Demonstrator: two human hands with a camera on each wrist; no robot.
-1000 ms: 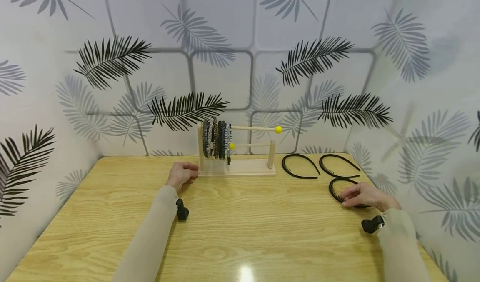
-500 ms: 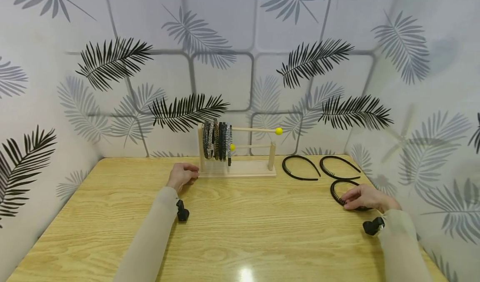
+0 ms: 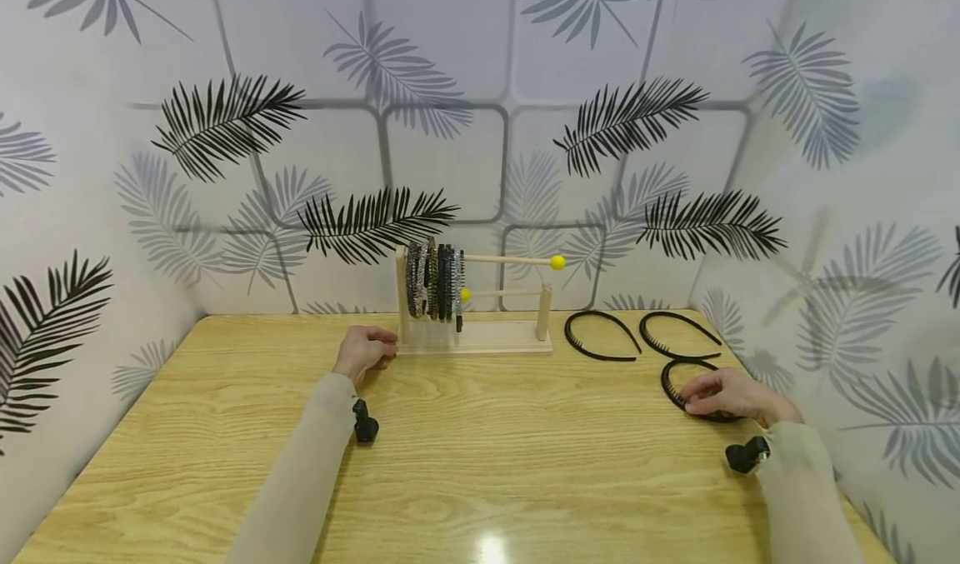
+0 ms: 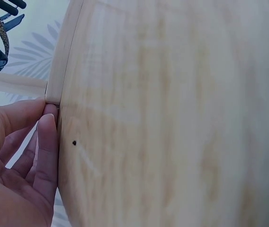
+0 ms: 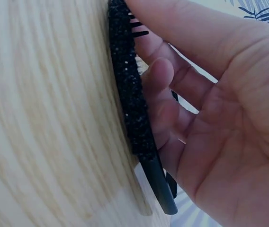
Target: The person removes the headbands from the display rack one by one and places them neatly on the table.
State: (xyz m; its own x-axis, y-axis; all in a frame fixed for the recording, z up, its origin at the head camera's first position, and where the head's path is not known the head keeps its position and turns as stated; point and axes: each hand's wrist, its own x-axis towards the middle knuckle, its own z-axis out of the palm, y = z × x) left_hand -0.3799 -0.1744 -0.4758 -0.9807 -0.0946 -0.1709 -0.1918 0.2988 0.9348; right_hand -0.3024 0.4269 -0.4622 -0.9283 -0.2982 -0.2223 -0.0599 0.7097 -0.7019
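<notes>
At the far side of the table a light wooden stand (image 3: pixel 510 337) carries several glittery and dark toothed headbands (image 3: pixel 441 285) on its upper rod. My left hand (image 3: pixel 363 352) holds the left end of the stand's base, with thumb and fingertips against the wood (image 4: pixel 54 90) in the left wrist view. On the right, my right hand (image 3: pixel 731 394) grips a black headband (image 3: pixel 665 382) lying on the table. The right wrist view shows this headband (image 5: pixel 130 90) with a sparkly black surface and small teeth; the thumb and fingers are on it, and the thumb covers its upper part.
Two more black headbands, one (image 3: pixel 570 332) close to the stand and one (image 3: pixel 643 332) farther right, lie behind the right hand. Yellow balls cap the stand's upper rod (image 3: pixel 557 262) and lower rod (image 3: pixel 465 295). Patterned walls enclose the wooden table (image 3: pixel 465 456).
The right hand has barely shifted on the black headband. The left hand stays at the stand's base, and the headbands on the rod have not moved.
</notes>
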